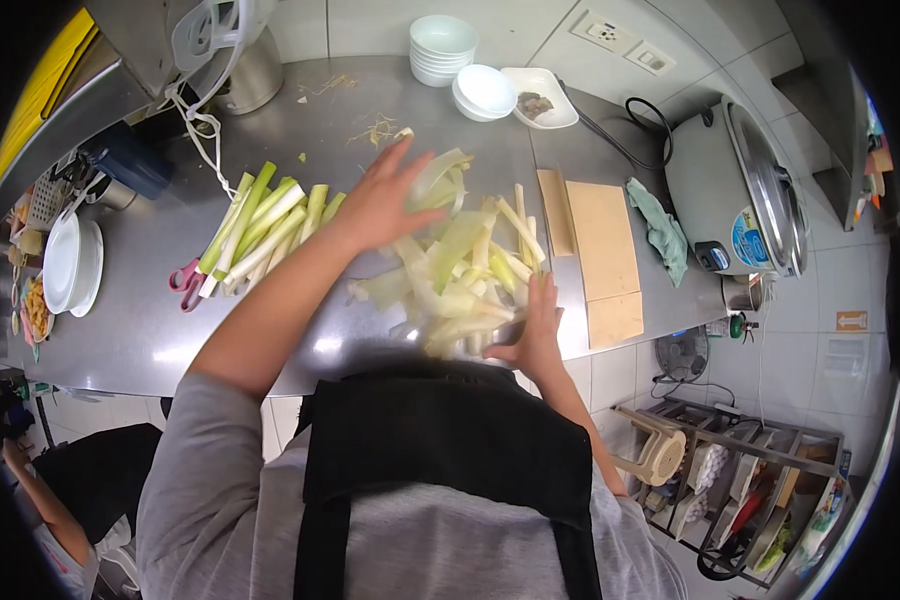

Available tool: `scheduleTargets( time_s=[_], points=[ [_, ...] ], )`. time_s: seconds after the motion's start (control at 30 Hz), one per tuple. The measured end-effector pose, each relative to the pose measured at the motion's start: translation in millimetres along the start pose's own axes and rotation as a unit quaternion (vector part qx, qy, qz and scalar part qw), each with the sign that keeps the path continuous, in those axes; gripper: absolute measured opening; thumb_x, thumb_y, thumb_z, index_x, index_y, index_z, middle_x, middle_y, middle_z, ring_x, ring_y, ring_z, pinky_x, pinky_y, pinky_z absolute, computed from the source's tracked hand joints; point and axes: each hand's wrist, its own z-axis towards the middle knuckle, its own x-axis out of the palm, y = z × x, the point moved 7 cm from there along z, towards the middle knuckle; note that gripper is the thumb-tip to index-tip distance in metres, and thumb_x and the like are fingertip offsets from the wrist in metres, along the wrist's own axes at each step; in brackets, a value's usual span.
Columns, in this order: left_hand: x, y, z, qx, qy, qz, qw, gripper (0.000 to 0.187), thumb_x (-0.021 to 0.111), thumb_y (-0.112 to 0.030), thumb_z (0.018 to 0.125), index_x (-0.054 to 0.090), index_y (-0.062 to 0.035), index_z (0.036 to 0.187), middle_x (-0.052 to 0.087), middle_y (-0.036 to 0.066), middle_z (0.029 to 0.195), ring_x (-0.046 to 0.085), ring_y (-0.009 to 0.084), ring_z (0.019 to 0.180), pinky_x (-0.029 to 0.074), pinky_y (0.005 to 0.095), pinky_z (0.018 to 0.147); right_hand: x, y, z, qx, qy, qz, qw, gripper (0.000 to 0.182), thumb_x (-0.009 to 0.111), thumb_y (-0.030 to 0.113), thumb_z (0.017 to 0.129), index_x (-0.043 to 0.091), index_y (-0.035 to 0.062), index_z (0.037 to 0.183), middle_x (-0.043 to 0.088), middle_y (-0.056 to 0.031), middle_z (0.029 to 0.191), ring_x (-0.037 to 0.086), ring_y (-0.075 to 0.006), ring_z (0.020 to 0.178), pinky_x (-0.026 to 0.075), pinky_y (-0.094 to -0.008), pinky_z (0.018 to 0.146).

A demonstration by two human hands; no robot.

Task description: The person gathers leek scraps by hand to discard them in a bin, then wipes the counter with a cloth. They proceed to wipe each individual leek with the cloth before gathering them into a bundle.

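Note:
My left hand (395, 195) is open, its fingers spread over the far left side of a loose pile of pale leek peelings (458, 265). At the near right edge of that pile, my right hand (536, 325) is open too, thumb and fingers apart and touching the outer pieces. Some white stalk pieces (523, 232) lie on the pile's right side. To the left, beyond my left forearm, a bunch of cut leek stalks (265, 225) rests on the metal counter (130, 325). Scissors with pink handles (186, 284) lie partly under these stalks.
Folded cardboard (610, 250), a green cloth (660, 225) and a large rice cooker (720, 190) stand right. White bowls (443, 45) and a white tray (555, 108) are at the back. Plates (67, 262) sit left. Another person's arm (55, 510) shows lower left.

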Motion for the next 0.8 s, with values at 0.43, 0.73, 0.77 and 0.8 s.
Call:
scheduleTargets(
  time_s=[0.43,0.73,0.77,0.8],
  points=[
    [44,-53,-40,0.059,0.358,0.028,0.932,0.111,0.078,-0.054,0.064,0.017,-0.0181,0.151,0.015,0.018,0.155,0.015,0.0379,0.143,0.013,0.0606,0.112,-14,18,39,-0.079,-0.011,-0.043,0.996,0.139,0.089,0.05,0.035,0.018,0.0166,0.15,0.011,-0.0214,0.154,0.019,-0.049,0.137,0.025,-0.0645,0.103],
    [53,-52,-97,0.045,0.247,0.17,0.953,0.126,0.087,-0.051,0.043,0.024,-0.0249,0.149,-0.001,0.022,0.156,0.005,0.0529,0.139,0.013,0.073,0.103,-16,5,97,-0.185,0.083,-0.108,0.973,0.136,0.087,0.054,0.039,0.016,0.0207,0.151,0.006,-0.0201,0.156,0.011,-0.0471,0.141,0.019,-0.0617,0.109],
    [60,-55,-96,0.04,0.243,0.166,0.955,0.126,0.087,-0.051,0.043,0.024,-0.0249,0.149,-0.001,0.022,0.156,0.005,0.0529,0.139,0.013,0.073,0.103,-8,6,97,-0.202,0.102,-0.1,0.969,0.135,0.087,0.054,0.04,0.016,0.0208,0.15,0.009,-0.0195,0.155,0.008,-0.0464,0.141,0.015,-0.0618,0.111],
    [66,-60,-94,0.048,0.239,0.167,0.955,0.122,0.087,-0.05,0.044,0.028,-0.024,0.148,0.001,0.022,0.155,0.005,0.053,0.139,0.012,0.0731,0.103,-6,9,98,-0.208,0.106,-0.104,0.967,0.135,0.087,0.054,0.04,0.016,0.0208,0.15,0.009,-0.0195,0.155,0.008,-0.0464,0.141,0.015,-0.0618,0.111]
  ],
)
